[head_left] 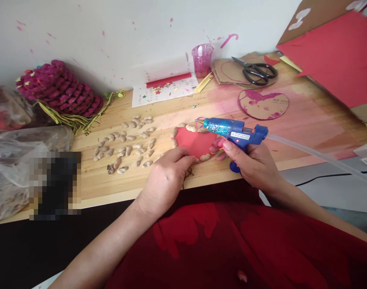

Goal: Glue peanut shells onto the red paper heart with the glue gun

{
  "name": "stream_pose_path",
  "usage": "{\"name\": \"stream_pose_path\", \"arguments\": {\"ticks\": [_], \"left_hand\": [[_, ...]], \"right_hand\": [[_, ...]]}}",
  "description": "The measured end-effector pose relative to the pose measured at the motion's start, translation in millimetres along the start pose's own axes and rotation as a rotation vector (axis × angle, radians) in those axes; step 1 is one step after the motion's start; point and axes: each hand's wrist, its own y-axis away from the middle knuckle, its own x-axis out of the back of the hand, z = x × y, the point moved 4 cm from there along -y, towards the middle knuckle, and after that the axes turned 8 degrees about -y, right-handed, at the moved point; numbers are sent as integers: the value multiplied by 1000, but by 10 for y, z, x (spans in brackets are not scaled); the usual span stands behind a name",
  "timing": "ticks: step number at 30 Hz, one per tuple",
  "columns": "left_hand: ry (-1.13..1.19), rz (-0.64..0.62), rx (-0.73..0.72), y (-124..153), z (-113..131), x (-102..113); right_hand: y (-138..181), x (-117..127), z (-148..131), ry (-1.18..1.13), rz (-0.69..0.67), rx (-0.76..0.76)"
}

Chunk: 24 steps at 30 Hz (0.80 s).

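A red heart-shaped piece (pixel 192 142) lies on the wooden table, with peanuts (pixel 190 128) set along its rim. My left hand (pixel 168 174) is closed at the heart's lower edge, its fingertips pinching a peanut there that is mostly hidden. In my right hand (pixel 255 164) is a blue hot glue gun (pixel 222 127), gripped by its handle above the heart's right side. Its nozzle points left over the heart's top edge, and a long clear glue stick (pixel 304 148) trails from its back. Loose peanuts (pixel 128 151) are spread on the table left of the heart.
Behind lie a cardboard heart (pixel 264 105), black scissors (pixel 257 72) on cardboard pieces, a pink-stained cup (pixel 202 60) and a paper (pixel 168 94) with star sequins. Stacked purple hearts (pixel 63 90) and plastic bags (pixel 11 160) stand left; red sheets (pixel 340 56) lean right.
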Motion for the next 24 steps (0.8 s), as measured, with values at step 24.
{"name": "stream_pose_path", "arguments": {"ticks": [24], "left_hand": [[-419,-63,-116,207,158,-5]], "right_hand": [[21,15,-29,25,24,-57]]}}
